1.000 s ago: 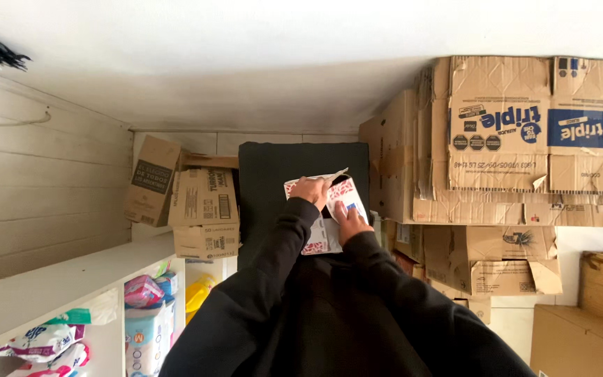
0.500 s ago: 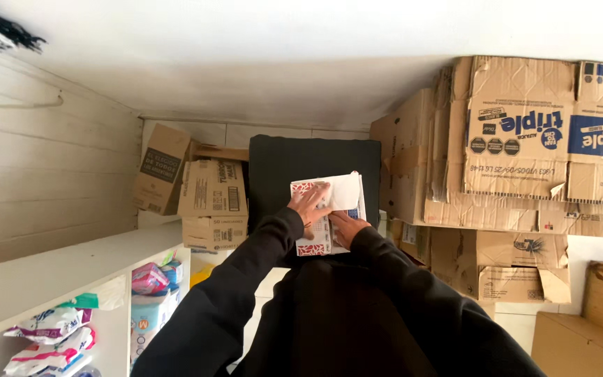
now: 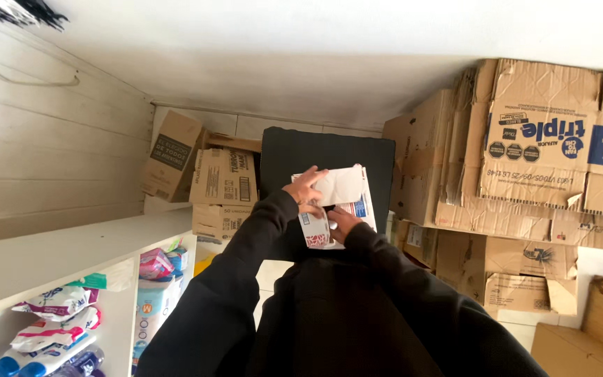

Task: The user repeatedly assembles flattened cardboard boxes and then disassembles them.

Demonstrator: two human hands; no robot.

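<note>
Left hand (image 3: 306, 190): grip clenched on the white flap of the small carton (image 3: 336, 206), at 10 o'clock of it.
Right hand (image 3: 343, 222): grip grasping the carton's lower edge, at 6 o'clock.
Small carton: white with red and blue print, held before the black panel (image 3: 294, 150).
Surroundings: cardboard boxes (image 3: 539, 146) at 3 o'clock; shelf (image 3: 50, 255) with packets at 8 o'clock.
</note>
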